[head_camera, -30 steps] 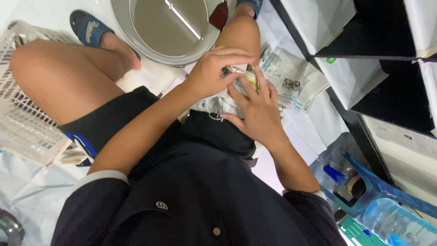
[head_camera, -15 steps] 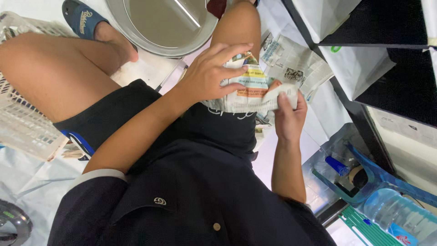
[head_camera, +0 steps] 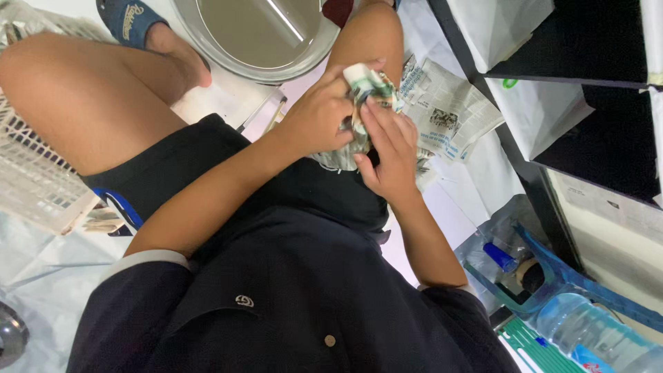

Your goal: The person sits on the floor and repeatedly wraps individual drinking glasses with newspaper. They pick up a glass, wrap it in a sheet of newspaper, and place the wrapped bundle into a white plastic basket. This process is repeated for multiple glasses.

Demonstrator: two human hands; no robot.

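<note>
A crumpled sheet of newspaper [head_camera: 366, 83] is bunched between both hands over my lap. My left hand [head_camera: 319, 119] grips it from the left, fingers curled round the wad. My right hand [head_camera: 388, 146] presses flat against it from the right, fingers pointing up. I sit on the floor in dark shorts and a dark shirt, knees bent. What the paper wraps, if anything, is hidden.
A round metal basin [head_camera: 257, 38] lies ahead by my slippered foot [head_camera: 131, 19]. Newspaper sheets [head_camera: 449, 114] lie at the right, beside a black shelf unit [head_camera: 552, 90]. A white plastic basket [head_camera: 34, 186] stands left. A blue stool [head_camera: 552, 273] and water bottle [head_camera: 594, 331] sit lower right.
The sheet was stretched flat between both hands half a second ago; now it is crumpled into a wad and my right hand has come up against it.
</note>
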